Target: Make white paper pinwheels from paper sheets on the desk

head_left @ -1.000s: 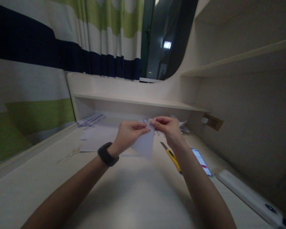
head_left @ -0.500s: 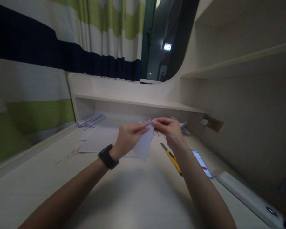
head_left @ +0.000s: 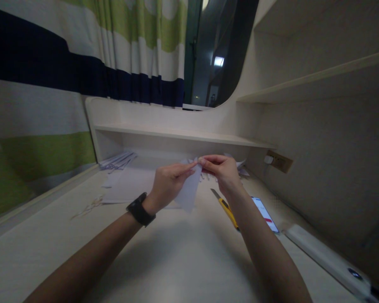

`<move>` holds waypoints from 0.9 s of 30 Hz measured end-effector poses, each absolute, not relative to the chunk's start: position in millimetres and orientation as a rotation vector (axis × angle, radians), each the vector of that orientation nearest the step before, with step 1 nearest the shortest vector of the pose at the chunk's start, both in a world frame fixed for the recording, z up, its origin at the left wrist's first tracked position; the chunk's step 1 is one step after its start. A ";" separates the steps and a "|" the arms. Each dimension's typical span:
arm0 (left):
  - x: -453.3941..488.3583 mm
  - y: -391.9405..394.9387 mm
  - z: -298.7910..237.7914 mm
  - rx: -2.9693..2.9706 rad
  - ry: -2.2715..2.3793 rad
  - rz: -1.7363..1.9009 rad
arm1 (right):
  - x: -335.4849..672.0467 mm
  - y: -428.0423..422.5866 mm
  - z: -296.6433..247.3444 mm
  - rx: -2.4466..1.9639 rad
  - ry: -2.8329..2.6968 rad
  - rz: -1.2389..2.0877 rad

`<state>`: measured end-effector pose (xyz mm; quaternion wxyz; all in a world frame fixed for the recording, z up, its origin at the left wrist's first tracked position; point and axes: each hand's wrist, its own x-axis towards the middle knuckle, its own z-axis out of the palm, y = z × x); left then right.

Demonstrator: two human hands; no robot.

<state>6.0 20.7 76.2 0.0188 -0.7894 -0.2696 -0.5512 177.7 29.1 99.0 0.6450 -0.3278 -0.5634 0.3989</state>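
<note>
A piece of white paper (head_left: 188, 191) is held up above the desk between my two hands, its lower corner hanging down. My left hand (head_left: 170, 181), with a black watch (head_left: 141, 209) on the wrist, pinches it from the left. At the paper's top edge, my right hand (head_left: 219, 168) grips it between thumb and fingertips. Both sets of fingertips nearly meet there, and they hide the exact fold. Below my right hand lies a yellow utility knife (head_left: 227, 212) with its blade out, partly covered by the forearm.
White sheets (head_left: 129, 185) and a pile of folded paper strips (head_left: 118, 162) lie at the back left, with tan strings (head_left: 88, 207) in front. More paper pieces (head_left: 242, 168) sit at the back right. A phone (head_left: 265, 214) and a long white device (head_left: 325, 256) lie right. A low shelf (head_left: 177, 134) overhangs the back.
The view has shifted slightly, so everything sits a little further left. Both hands keep their pinch on the paper, with barely any movement of the fingers.
</note>
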 end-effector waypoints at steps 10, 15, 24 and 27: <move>3.8 23.1 76.1 -2.474 -0.828 -1.678 | 177.7 28.3 99.1 -0.776 -1.280 0.885; 3.9 23.0 76.9 -2.498 -0.809 -1.664 | 178.0 29.2 98.4 -0.755 -1.278 0.903; 2.2 22.6 76.4 -2.466 -0.848 -1.602 | 178.1 28.3 98.9 -0.811 -1.293 0.896; 1.8 23.2 75.6 -2.479 -0.848 -1.616 | 178.0 28.9 98.8 -0.810 -1.296 0.882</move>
